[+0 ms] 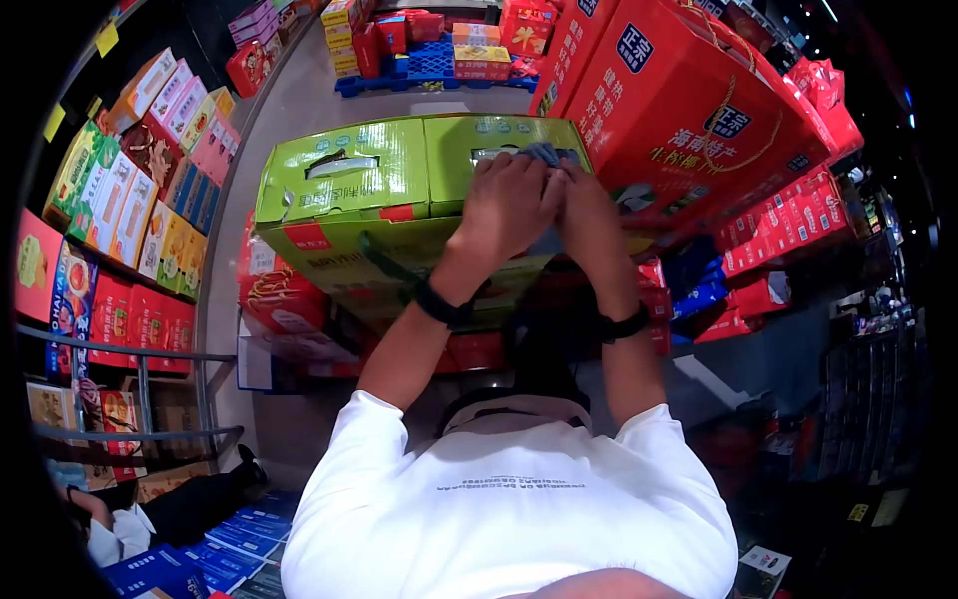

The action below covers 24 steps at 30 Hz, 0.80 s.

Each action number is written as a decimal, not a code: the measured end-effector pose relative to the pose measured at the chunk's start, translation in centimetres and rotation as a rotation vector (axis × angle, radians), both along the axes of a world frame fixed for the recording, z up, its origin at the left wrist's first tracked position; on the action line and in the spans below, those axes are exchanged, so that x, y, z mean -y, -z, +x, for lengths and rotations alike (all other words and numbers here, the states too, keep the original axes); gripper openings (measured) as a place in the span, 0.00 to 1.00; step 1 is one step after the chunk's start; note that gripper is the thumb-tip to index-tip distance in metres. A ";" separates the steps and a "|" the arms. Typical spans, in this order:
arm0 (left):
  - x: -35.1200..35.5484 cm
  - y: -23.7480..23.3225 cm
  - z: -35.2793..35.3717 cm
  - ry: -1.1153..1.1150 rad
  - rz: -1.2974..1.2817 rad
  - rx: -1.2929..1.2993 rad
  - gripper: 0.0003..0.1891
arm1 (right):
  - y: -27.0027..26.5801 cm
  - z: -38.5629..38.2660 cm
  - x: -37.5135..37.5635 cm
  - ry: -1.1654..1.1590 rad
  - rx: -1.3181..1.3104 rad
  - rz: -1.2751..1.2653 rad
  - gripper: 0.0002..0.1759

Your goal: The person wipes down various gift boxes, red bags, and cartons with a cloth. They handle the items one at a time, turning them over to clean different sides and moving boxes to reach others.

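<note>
A: A white shirt fills the foreground, seen from above. Where do its sleeves lead?

B: Both bare arms reach forward, side by side, to the top of the right-hand green box. The left hand and right hand meet there, each just above a dark wristband.

A: What is at the fingers?

B: A bunched grey-blue cloth, at the box's far right corner. The fingers are bent and close together around it, but their tips are hidden, so I cannot tell whether they grip it or only press.

A: Why two hands together?

B: Probably to keep soft fabric bunched in one spot.

A: And the boxes?

B: A second green box stands snug on the left, so the pair likely steady each other. Both have handle slots facing up, presumably for easy lifting. A large red gift bag stands just beside them, on the right.
</note>
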<state>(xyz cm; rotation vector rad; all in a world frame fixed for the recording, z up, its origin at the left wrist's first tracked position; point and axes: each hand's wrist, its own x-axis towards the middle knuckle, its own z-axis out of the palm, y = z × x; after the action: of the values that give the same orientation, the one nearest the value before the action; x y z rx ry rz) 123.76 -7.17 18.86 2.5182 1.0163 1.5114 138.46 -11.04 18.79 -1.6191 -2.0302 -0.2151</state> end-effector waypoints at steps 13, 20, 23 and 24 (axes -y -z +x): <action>-2.4 -2.8 -10.1 -0.190 -0.367 -0.321 0.19 | -1.9 -0.5 -5.2 -0.582 0.113 -0.236 0.32; -2.9 -0.2 -9.0 -0.302 -0.375 -0.490 0.26 | -0.3 -2.0 -10.2 -0.517 0.125 -0.153 0.26; -2.9 -1.2 -8.7 -0.314 -0.471 -0.542 0.25 | 0.4 -2.2 -8.6 -0.236 0.312 0.024 0.10; -2.9 -0.7 -8.6 -0.327 -0.440 -0.543 0.25 | -0.3 -2.1 -6.5 -0.072 0.322 -0.061 0.09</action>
<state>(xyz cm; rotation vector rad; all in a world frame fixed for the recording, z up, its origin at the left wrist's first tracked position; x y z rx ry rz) 115.12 -4.24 19.58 2.5462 1.6719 0.5213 136.33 -4.58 19.07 -1.6289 -2.3513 -0.4134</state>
